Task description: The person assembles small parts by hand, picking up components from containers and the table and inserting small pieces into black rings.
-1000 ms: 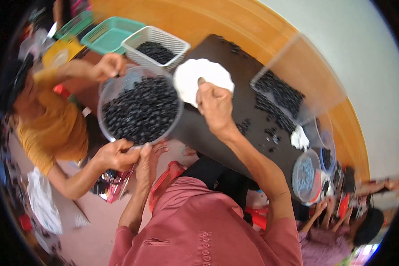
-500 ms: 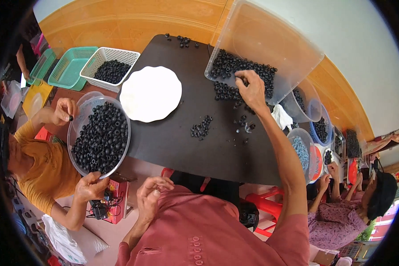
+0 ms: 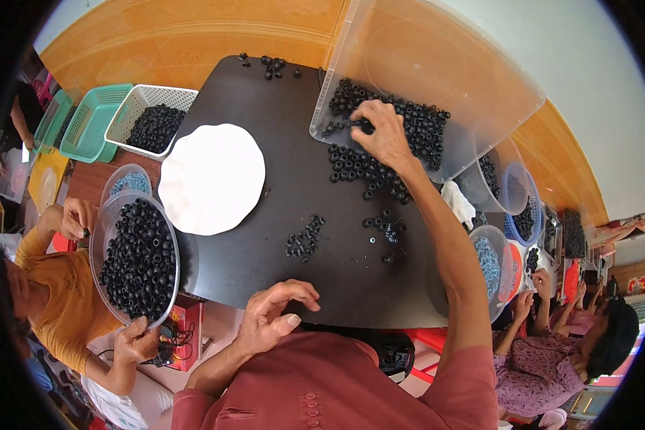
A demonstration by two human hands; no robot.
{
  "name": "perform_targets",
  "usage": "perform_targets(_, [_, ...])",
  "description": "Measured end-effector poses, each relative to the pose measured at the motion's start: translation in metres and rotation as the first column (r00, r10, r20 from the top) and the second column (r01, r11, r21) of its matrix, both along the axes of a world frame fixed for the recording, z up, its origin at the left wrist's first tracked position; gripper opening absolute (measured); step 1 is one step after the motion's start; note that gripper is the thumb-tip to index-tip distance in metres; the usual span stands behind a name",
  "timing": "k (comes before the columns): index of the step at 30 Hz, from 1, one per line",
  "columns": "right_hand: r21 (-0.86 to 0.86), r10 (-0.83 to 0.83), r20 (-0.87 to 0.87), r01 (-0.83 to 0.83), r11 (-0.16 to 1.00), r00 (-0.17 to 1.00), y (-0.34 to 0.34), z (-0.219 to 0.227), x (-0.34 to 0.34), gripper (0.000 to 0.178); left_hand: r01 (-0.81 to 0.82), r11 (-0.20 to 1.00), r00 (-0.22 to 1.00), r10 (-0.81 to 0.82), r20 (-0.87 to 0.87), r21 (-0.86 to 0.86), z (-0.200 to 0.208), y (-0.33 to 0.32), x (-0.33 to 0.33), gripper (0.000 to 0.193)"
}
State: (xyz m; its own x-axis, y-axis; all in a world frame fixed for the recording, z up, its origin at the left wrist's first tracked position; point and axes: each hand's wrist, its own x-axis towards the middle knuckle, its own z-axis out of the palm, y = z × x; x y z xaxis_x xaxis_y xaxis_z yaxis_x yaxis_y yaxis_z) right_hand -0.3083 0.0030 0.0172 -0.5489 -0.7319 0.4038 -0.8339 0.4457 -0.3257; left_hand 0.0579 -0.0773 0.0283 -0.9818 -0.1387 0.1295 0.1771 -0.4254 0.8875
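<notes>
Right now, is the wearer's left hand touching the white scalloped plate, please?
Apart: the head view shows dark tabletop between the left hand and plate.

The person wears a dusty-red shirt [image 3: 365,380] with short sleeves [image 3: 469,380] that leave the forearms [image 3: 443,233] bare, a column of small ring shapes [image 3: 310,413] running down the front and a narrow pocket-like slit [image 3: 238,414] to their left, and the left hand [image 3: 274,315] and right hand [image 3: 383,132] are bare too.
</notes>
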Motion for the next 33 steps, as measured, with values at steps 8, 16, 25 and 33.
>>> perform_targets(8, [-0.065, -0.306, -0.177, 0.299, 0.952, 0.936, 0.055, 0.007, -0.028, 0.011, 0.007, 0.996, 0.994, -0.016, -0.11, -0.084, 0.014, -0.009, -0.034, 0.026])
perform_targets(16, [-0.155, -0.025, 0.124, 0.044, 0.987, 0.992, 0.022, 0.0, -0.013, 0.012, -0.16, 0.974, 0.986, 0.164, 0.012, -0.159, 0.03, -0.02, -0.062, 0.019])
perform_targets(25, [0.129, -0.325, -0.118, 0.339, 0.932, 0.938, -0.002, 0.006, -0.003, 0.043, -0.162, 0.974, 0.981, 0.176, 0.08, -0.156, 0.031, -0.014, -0.061, 0.019])
perform_targets(33, [-0.13, -0.163, 0.191, 0.19, 0.973, 0.968, -0.006, -0.008, -0.012, 0.038, -0.114, 0.977, 0.982, 0.139, 0.13, -0.182, 0.025, -0.015, -0.06, 0.018])
